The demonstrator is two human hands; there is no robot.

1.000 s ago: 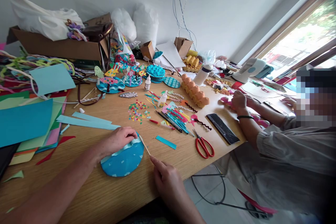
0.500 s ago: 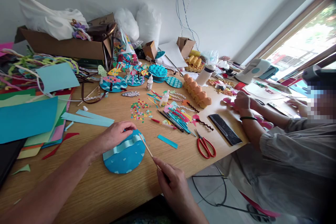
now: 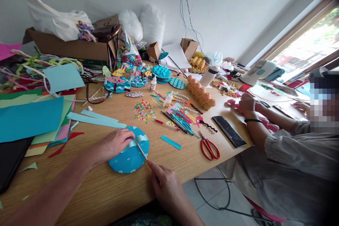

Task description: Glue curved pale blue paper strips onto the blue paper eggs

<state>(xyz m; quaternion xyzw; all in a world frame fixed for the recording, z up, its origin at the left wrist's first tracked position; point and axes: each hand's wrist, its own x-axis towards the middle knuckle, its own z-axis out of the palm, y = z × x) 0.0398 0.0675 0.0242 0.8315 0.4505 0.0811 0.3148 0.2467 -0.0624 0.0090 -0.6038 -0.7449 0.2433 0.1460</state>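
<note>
A round blue paper disc [image 3: 127, 164] lies on the table in front of me. Across it runs a wavy light-blue paper strip [image 3: 142, 138], which stands up in small humps. My left hand [image 3: 119, 144] rests over the disc's left side, its fingers closed at the strip. A thin wooden stick [image 3: 141, 149] is gripped in my right hand [image 3: 166, 180] at its near end. Its far tip meets the strip beside my left fingertips. Whether glue lies under the strip is hidden.
Red-handled scissors [image 3: 209, 147], a black phone [image 3: 229, 131] and a short blue strip [image 3: 171, 142] lie to the right. Pale-blue strips [image 3: 96, 119] and stacked coloured paper [image 3: 29, 116] lie left. Glue bottles [image 3: 167, 99] and pens are farther back. A co-worker's hands [image 3: 247, 103] are at right.
My left hand has shifted down and left along the strip. The stick's tip has moved left, from the strip's right end to near my left fingers.
</note>
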